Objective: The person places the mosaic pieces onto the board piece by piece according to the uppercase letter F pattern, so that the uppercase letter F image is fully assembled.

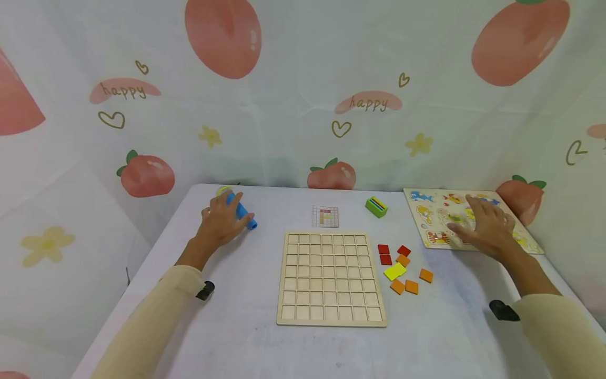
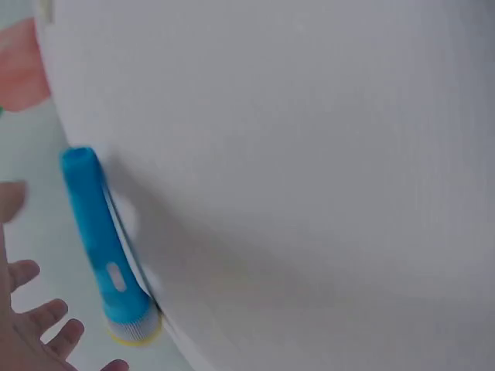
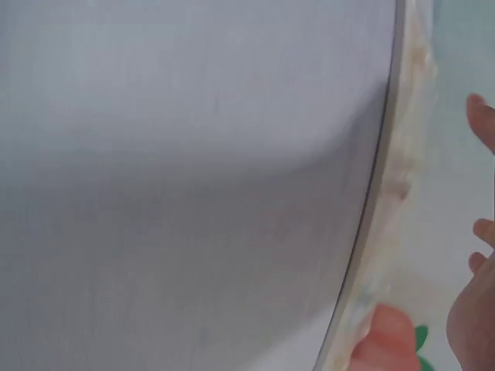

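White cloth with peaches [image 1: 284, 79] hangs behind a pale table [image 1: 232, 342]. Blue flashlight [image 1: 243, 213] first: it's lying by the table's far left corner, tail end angled toward the middle. Left hand [image 1: 221, 218] is right over it, thumb and fingers spread wide, not wrapped round anything; whether skin actually touches plastic, can't tell. For a decent grip I'd go thumb on one side of the barrel, fingers on the other, since a round body like that could roll off the edge if you only nudge it.

Over by the far right corner is an animal puzzle board [image 1: 436, 223], with the right hand [image 1: 488, 225] above it, fingers loosely spread and holding nothing that I can see. Wide flat thing, so imo pinching a rim and keeping it level beats grabbing from on top, in case pieces drop out. Can't tell which pictures are loose pieces sitting in recesses.

As for holders: a wooden grid tray [image 1: 329, 272] sits mid-table, and the red tiles [image 1: 385, 260], yellow tiles [image 1: 395, 271] and orange tiles [image 1: 411, 287] lie outside its squares, off its right edge. Toward the table's far edge, there's a printed card [image 1: 325, 217] and a green striped block [image 1: 376, 207]; no idea if the block holds anything.
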